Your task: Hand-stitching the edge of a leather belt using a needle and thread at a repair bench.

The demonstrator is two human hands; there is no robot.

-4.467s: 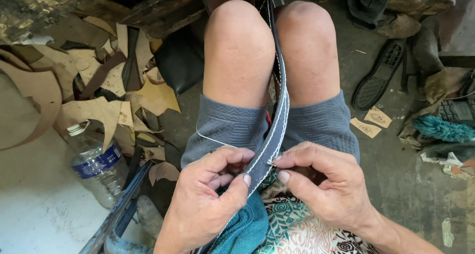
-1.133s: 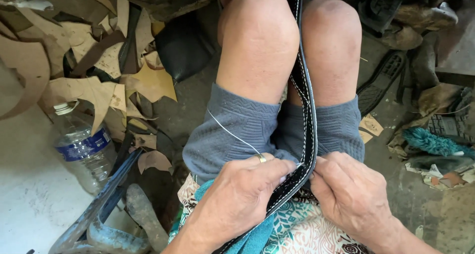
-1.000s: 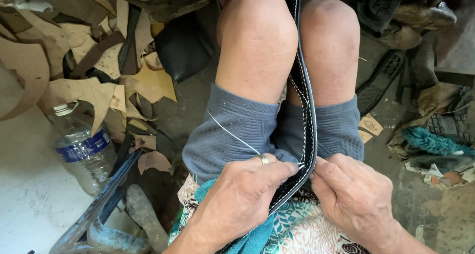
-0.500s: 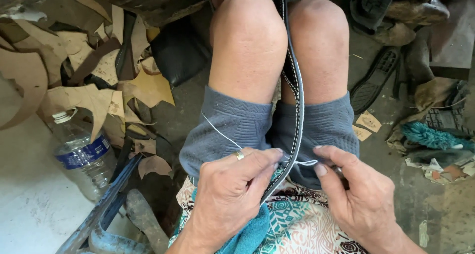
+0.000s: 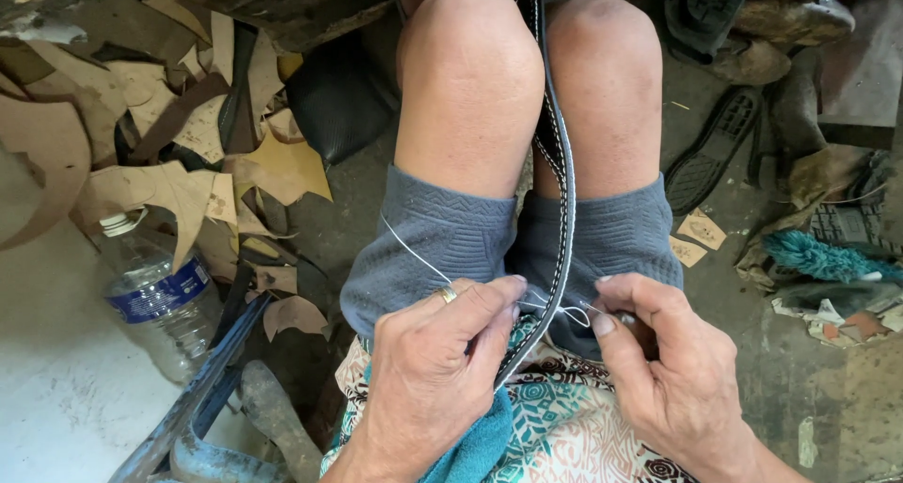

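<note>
Item: stitched dark strap (image 5: 562,210); my left hand (image 5: 442,351) pinches it, right hand (image 5: 673,351) grips awl, white thread (image 5: 414,248) looped, lower end unsewn

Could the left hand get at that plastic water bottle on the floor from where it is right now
Probably yes: the plastic bottle stands on that side with open floor between, but the left hand is pinching the stitched strap.

A clear plastic water bottle (image 5: 155,300) with a blue label lies on the floor at the left. Tan leather scraps (image 5: 179,187) are heaped beyond it. At the far right a black shoe sole (image 5: 713,149) lies near a teal brush (image 5: 820,257).
</note>
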